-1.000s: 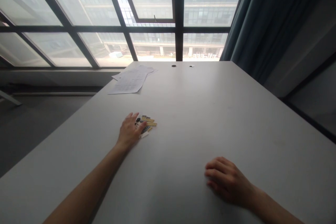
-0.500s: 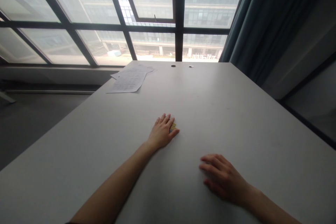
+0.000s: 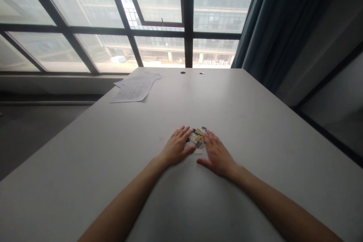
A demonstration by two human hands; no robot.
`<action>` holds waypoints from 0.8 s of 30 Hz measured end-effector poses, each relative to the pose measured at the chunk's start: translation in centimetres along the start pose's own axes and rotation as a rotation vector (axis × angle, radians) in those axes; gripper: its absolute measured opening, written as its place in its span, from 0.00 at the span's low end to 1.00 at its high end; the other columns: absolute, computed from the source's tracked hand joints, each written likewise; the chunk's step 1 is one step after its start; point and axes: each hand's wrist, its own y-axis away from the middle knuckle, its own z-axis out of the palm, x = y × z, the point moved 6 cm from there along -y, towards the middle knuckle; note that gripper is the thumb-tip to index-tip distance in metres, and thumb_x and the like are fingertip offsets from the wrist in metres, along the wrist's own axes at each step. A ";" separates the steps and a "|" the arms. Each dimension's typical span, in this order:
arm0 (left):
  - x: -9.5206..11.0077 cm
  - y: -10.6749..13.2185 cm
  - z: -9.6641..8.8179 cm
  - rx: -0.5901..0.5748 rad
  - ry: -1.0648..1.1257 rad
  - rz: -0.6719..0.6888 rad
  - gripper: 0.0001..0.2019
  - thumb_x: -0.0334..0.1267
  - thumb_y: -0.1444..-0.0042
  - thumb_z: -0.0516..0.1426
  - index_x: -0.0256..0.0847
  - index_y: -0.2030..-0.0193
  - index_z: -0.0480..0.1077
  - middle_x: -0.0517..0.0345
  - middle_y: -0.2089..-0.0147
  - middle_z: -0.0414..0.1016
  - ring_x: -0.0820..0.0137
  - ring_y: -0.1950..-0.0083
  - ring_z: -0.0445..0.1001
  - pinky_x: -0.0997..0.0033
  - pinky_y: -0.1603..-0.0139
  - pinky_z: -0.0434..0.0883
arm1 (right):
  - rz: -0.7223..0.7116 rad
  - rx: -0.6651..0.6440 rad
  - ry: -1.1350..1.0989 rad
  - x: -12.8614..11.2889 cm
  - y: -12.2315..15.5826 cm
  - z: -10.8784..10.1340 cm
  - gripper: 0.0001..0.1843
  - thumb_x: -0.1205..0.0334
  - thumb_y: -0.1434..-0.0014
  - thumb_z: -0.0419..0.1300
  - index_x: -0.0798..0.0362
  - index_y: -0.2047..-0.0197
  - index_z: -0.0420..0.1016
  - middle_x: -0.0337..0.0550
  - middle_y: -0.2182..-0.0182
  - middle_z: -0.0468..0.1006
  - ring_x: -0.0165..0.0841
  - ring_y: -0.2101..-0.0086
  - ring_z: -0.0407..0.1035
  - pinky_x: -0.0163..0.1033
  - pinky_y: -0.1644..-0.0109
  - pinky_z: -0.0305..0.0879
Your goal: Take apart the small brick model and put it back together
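Observation:
A small heap of flat little pieces (image 3: 199,136), yellow, white, grey and black, lies on the white table (image 3: 241,121). They look like small building bricks, too small to tell for sure. My left hand (image 3: 178,145) lies flat at the heap's left side, fingers outstretched, covering part of it. On the other side my right hand (image 3: 217,153) rests with its fingers spread, fingertips at the heap's right edge. A pale flat piece (image 3: 198,151) sits between the two thumbs. One dark grey piece (image 3: 204,127) is just beyond my right fingertips.
Several printed sheets of paper (image 3: 136,87) overlap at the table's far left. Two round cable holes, one dark (image 3: 183,72) and one partly white (image 3: 201,73), are near the far edge. Windows stand behind the table, with a dark curtain (image 3: 263,26) at the right.
My right hand has moved forward and left to the heap. More of the pieces show now beside my left hand, which was covering most of them. The view has shifted slightly.

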 end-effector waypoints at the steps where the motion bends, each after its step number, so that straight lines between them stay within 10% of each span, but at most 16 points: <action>1: -0.1 0.6 0.0 -0.029 -0.030 0.030 0.35 0.56 0.40 0.51 0.40 0.31 0.51 0.46 0.29 0.50 0.56 0.28 0.46 0.50 0.30 0.48 | 0.009 -0.001 0.009 0.2 -0.8 0.2 0.52 0.37 0.45 0.57 0.65 0.31 0.44 0.68 0.34 0.47 0.54 0.34 0.40 0.61 0.34 0.46; 12: 0.0 0.2 1.2 -0.122 -0.185 0.026 0.34 0.59 0.36 0.39 0.41 0.30 0.45 0.46 0.27 0.44 0.54 0.27 0.41 0.47 0.31 0.45 | -0.177 -0.083 0.001 0.3 -4.1 0.5 0.34 0.50 0.34 0.49 0.64 0.33 0.53 0.60 0.34 0.54 0.45 0.35 0.49 0.52 0.32 0.46; 24: -0.2 -2.6 1.1 -0.088 -0.134 0.023 0.27 0.51 0.35 0.45 0.42 0.34 0.54 0.47 0.29 0.50 0.57 0.28 0.47 0.51 0.31 0.47 | -0.041 0.060 -0.065 1.0 -3.8 -0.4 0.32 0.56 0.38 0.54 0.67 0.36 0.59 0.61 0.38 0.61 0.46 0.38 0.53 0.51 0.32 0.49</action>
